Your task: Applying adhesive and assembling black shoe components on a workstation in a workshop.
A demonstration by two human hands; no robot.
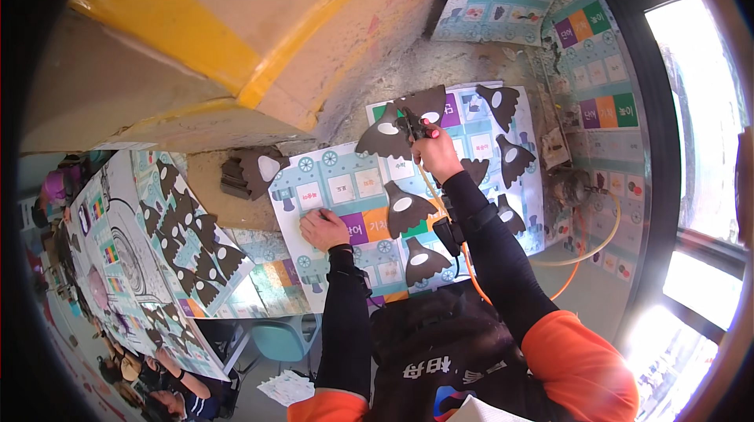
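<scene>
My right hand (438, 153) grips a black spray gun (416, 125) with red knobs, held over a dark brown fan-shaped piece (383, 139) at the far side of the worktop. My left hand (323, 230) rests on the printed sheets (345, 185), fingers apart and holding nothing. Similar dark pieces with pale oval centres lie around: one (408, 210) between my arms, one (427, 262) nearer my body, others (514, 160) toward the right. A pale hose (605, 241) and an orange hose (577, 271) run beside my right arm.
Behind the worktop stands a large cardboard enclosure (314, 45) edged with yellow tape. A stack of dark pieces (247, 175) sits left of the sheets. Another table (200, 265) holds several dark pieces, with people beyond. A teal stool (281, 339) is below; windows stand right.
</scene>
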